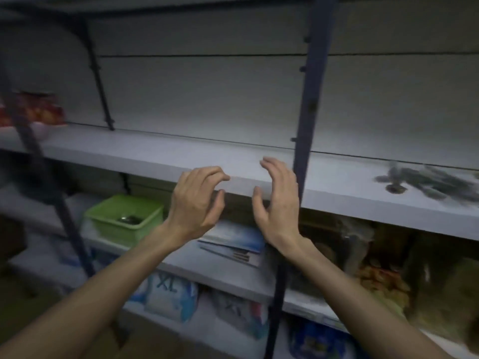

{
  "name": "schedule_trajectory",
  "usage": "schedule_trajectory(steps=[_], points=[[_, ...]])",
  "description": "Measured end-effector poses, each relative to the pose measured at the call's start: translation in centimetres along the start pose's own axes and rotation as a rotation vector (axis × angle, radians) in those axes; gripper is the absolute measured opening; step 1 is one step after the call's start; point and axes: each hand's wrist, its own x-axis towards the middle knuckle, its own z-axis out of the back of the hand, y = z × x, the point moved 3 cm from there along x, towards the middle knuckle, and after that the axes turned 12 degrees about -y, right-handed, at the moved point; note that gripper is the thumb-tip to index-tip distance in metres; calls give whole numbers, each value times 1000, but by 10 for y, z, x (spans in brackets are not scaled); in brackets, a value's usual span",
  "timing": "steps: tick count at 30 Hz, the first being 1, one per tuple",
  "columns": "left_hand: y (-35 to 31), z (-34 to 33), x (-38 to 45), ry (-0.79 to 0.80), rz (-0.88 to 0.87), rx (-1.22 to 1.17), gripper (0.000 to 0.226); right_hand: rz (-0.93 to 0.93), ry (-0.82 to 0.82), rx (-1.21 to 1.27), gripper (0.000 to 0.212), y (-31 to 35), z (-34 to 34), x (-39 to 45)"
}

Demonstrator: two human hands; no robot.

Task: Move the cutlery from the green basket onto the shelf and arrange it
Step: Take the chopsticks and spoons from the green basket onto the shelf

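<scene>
A green basket (121, 220) stands on the lower shelf at the left, with some dark metal cutlery (129, 219) lying in its bottom. A blurred heap of cutlery (430, 183) lies on the grey upper shelf (145, 154) at the far right. My left hand (197, 203) hovers in front of the upper shelf's front edge, fingers loosely curled and holding nothing. My right hand (277, 200) is beside it, a little to the right, fingers relaxed and empty. Both hands are up and to the right of the basket.
A dark blue upright post (305, 104) rises just right of my right hand, another (31, 151) stands at the left. Red packets (33, 110) sit at the upper shelf's left end. Stacked papers (233, 244), bagged goods (383, 270) and XL packs (168, 296) fill the lower shelves.
</scene>
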Motion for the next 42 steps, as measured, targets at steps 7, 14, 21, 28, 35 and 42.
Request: schedule_trajectory(steps=[7, 14, 21, 28, 35, 42], points=[[168, 89, -105, 378, 371, 262, 24, 1, 336, 61, 45, 70, -181, -79], [289, 96, -208, 839, 641, 431, 45, -100, 826, -1, 37, 71, -309, -155], [387, 71, -260, 937, 685, 373, 45, -249, 947, 32, 35, 44, -449, -186], [505, 38, -277, 1125, 791, 339, 35, -673, 1102, -11, 36, 15, -577, -193], [586, -19, -331, 1511, 707, 49, 49, -648, 1471, -281, 70, -9, -639, -223], [615, -78, -370, 1652, 228, -115, 61, -871, 1705, -477, 62, -23, -649, -244]])
